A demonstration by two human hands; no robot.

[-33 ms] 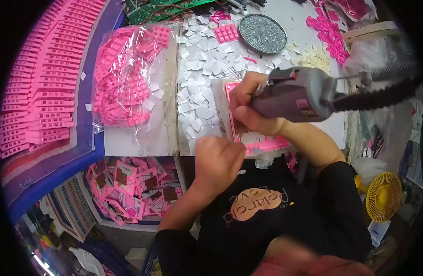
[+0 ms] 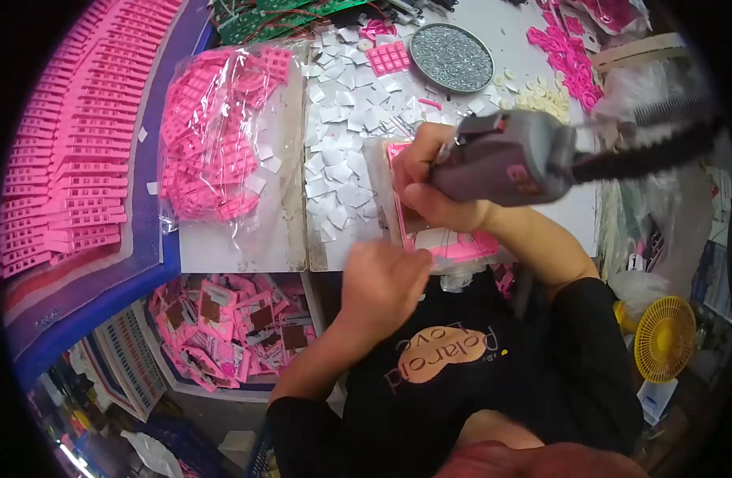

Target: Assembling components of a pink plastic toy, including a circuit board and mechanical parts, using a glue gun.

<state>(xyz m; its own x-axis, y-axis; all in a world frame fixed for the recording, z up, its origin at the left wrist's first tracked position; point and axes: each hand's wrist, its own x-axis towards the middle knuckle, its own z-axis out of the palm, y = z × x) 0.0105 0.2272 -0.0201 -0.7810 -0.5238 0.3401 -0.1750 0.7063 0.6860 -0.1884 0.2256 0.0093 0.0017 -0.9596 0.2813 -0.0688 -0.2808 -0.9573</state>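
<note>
My right hand point(image 2: 430, 171) is wrapped round a grey electric screwdriver point(image 2: 501, 159), its body tilted over the bench. Beneath this hand lies a pink plastic casing point(image 2: 469, 251), open side up, with a brown panel partly covered by my fingers. The tool's tip is hidden behind my hand. At the casing's near left corner, my left hand point(image 2: 386, 287) is closed, fingers curled and slightly blurred. Whatever it may pinch is hidden. White square pieces point(image 2: 346, 179) lie loose to the left of the casing.
A round dish of small metal screws point(image 2: 452, 57) stands beyond the casing. Bagged pink keypad parts point(image 2: 215, 135) and stacked pink pieces point(image 2: 87, 127) lie left. Below the bench is a bin of pink casings point(image 2: 230, 327). A yellow fan point(image 2: 665, 338) stands right.
My left hand has shifted slightly right and down by the casing's corner. The screwdriver has tilted a little and moved slightly left with my right hand.
</note>
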